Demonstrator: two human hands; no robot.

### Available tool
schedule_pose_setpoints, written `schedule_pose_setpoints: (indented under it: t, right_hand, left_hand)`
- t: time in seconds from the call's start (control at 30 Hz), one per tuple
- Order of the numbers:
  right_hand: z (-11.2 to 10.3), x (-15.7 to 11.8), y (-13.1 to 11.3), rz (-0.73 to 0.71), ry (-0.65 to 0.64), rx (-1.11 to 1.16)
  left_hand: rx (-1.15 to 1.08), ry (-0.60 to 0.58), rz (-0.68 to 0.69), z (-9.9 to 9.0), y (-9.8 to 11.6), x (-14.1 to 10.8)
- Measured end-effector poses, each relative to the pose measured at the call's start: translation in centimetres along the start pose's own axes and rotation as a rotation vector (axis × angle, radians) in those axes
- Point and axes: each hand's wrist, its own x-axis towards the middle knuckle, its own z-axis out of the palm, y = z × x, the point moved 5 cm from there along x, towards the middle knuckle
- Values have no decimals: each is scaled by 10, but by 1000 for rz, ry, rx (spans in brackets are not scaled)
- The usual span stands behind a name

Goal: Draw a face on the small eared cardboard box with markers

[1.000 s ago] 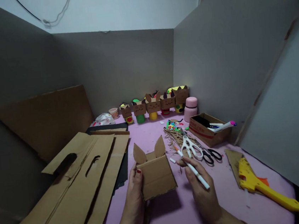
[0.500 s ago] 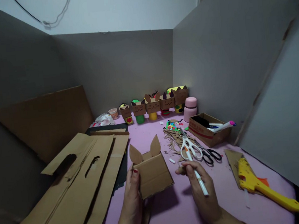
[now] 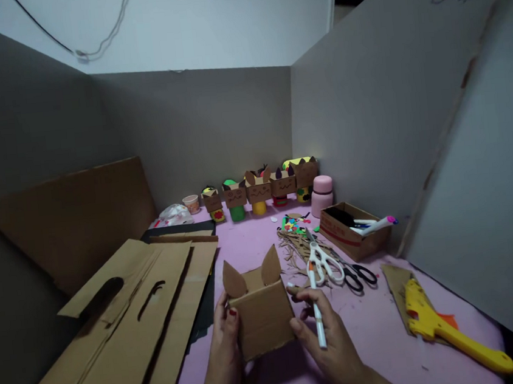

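Note:
A small cardboard box with two pointed ears [image 3: 262, 310] is held upright just above the pink table [image 3: 390, 330] near its front edge. My left hand [image 3: 225, 357] grips the box's left side. My right hand [image 3: 327, 343] holds a white marker with an orange tip [image 3: 316, 308] between its fingers, and its thumb presses against the box's right side. The box's plain front face is turned toward me.
Flat cardboard sheets with cut-out slots [image 3: 128, 327] lie at the left. White scissors [image 3: 323, 261], black scissors [image 3: 357, 273], a yellow glue gun [image 3: 445, 328] and a small box of markers [image 3: 352, 228] sit at the right. A row of finished box figures [image 3: 260, 188] lines the back wall.
My right hand came left with the marker and now touches the box's right side. The box has shifted slightly toward me, and the camera has tilted down a little.

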Motion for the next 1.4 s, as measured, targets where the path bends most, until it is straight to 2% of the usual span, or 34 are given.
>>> schedule_pose_setpoints:
  t: [0.23, 0.77, 1.0, 1.2, 1.4]
  right_hand:
    - [2, 3, -2, 17, -33, -17]
    - [-1, 4, -3, 45, -12, 25]
    - [-2, 3, -2, 85, -25, 120]
    - [-2, 2, 4, 166, 28, 219]
    - [-1, 4, 1, 173, 35, 311]
  left_hand:
    - [29, 36, 1, -1, -1, 0]
    - [2, -59, 5, 2, -3, 1]
    - [12, -54, 25, 3, 3, 0]
    - [31, -69, -2, 7, 3, -8]
    - [14, -88, -1, 7, 2, -7]
